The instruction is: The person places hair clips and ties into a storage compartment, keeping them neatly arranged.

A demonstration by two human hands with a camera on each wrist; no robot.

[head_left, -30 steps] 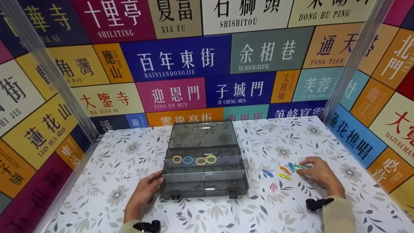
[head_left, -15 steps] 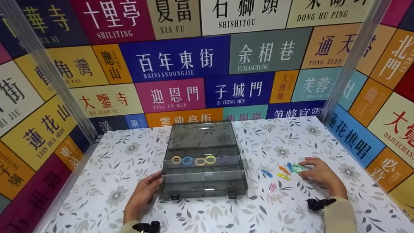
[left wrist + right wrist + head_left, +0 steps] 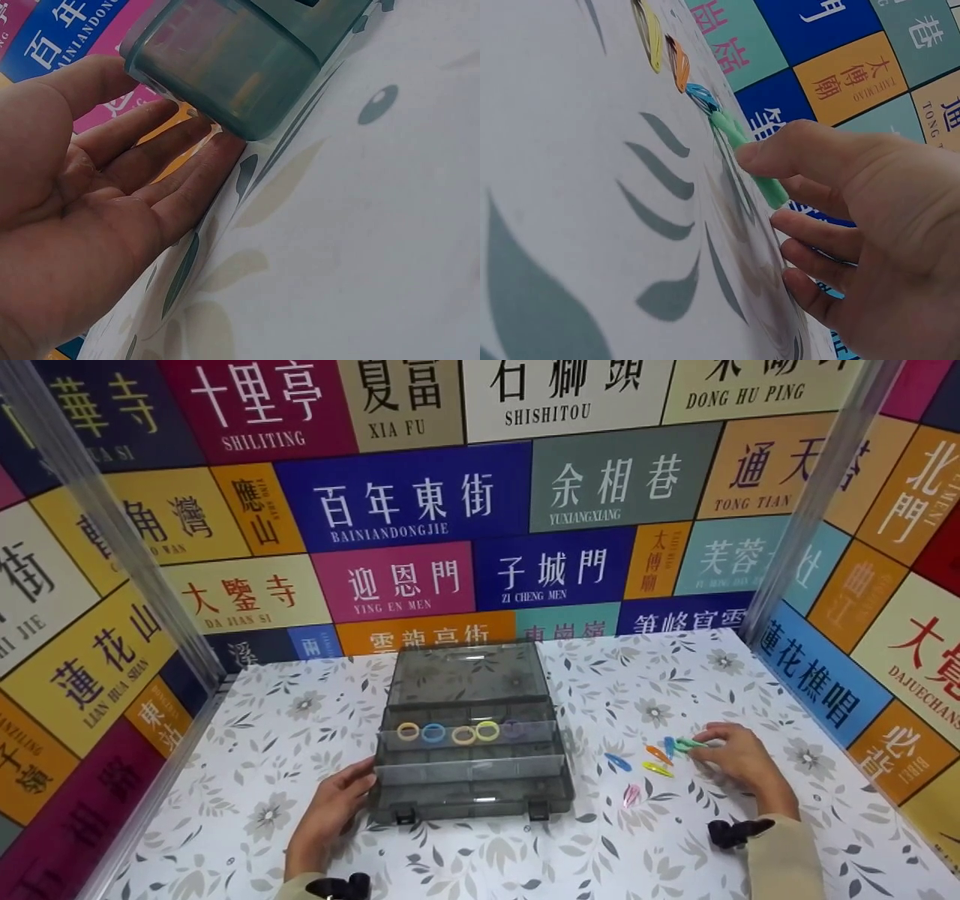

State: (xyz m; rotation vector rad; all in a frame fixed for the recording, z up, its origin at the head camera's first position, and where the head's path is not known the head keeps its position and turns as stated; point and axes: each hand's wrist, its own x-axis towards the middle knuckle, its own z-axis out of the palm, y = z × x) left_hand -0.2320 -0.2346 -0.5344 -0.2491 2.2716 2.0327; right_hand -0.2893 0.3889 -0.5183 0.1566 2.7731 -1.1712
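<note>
A grey see-through organiser box (image 3: 471,791) stands open in the middle of the table, its lid (image 3: 469,671) tipped back. Several coloured hair rings (image 3: 448,732) lie in its raised tray. My left hand (image 3: 352,787) rests flat against the box's front left corner (image 3: 247,75) with the fingers (image 3: 169,150) straight. To the right, my right hand (image 3: 709,744) pinches a green hair clip (image 3: 688,745) between thumb and finger (image 3: 780,154). The green clip (image 3: 750,165) is still touching the table. Blue (image 3: 703,97), orange (image 3: 679,64) and yellow (image 3: 649,34) clips lie just beyond it.
More loose clips lie between the box and my right hand: blue (image 3: 619,761), orange (image 3: 660,754), yellow (image 3: 658,769) and pink (image 3: 634,793). Sign-covered walls (image 3: 420,495) close in the floral table (image 3: 285,750) at the back and both sides.
My right fingers have shifted on the green clip, tipping it up from lying flat half a second ago. The left hand and the box have not moved.
</note>
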